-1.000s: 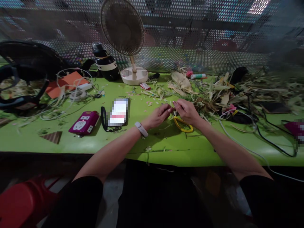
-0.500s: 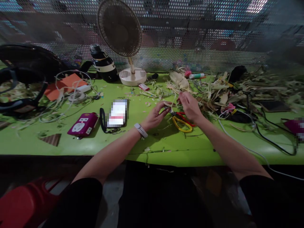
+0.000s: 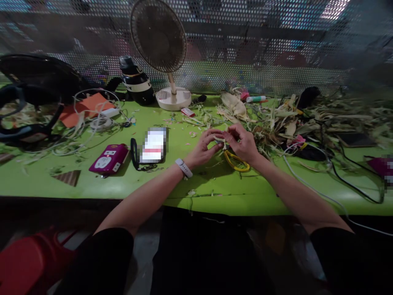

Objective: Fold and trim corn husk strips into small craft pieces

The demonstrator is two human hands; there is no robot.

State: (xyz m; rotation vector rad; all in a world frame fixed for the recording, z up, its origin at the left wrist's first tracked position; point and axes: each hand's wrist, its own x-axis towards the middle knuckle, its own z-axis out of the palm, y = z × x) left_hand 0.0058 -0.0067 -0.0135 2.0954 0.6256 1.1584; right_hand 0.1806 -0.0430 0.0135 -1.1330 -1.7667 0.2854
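Over the green table [image 3: 196,180], my left hand [image 3: 205,150], with a pale watch on its wrist, closes its fingers on a thin pale strip of husk [image 3: 223,141]. My right hand [image 3: 242,143] meets it from the right, thumb and fingers pinched on the same strip. Their fingertips nearly touch, and the strip's ends are partly hidden. Beneath my right hand lie scissors with a yellow handle [image 3: 236,163]; their blades are covered by the hands.
Dried husks [image 3: 288,116] heap at the right and back. A fan [image 3: 173,99], a dark bottle [image 3: 139,90], a phone [image 3: 153,145] and a purple socket box [image 3: 109,159] stand or lie left. White and black cables run along the right.
My right hand has moved slightly down and its fingers have come closer to my left fingertips. It now covers the red part of the scissors. The view has shifted slightly.
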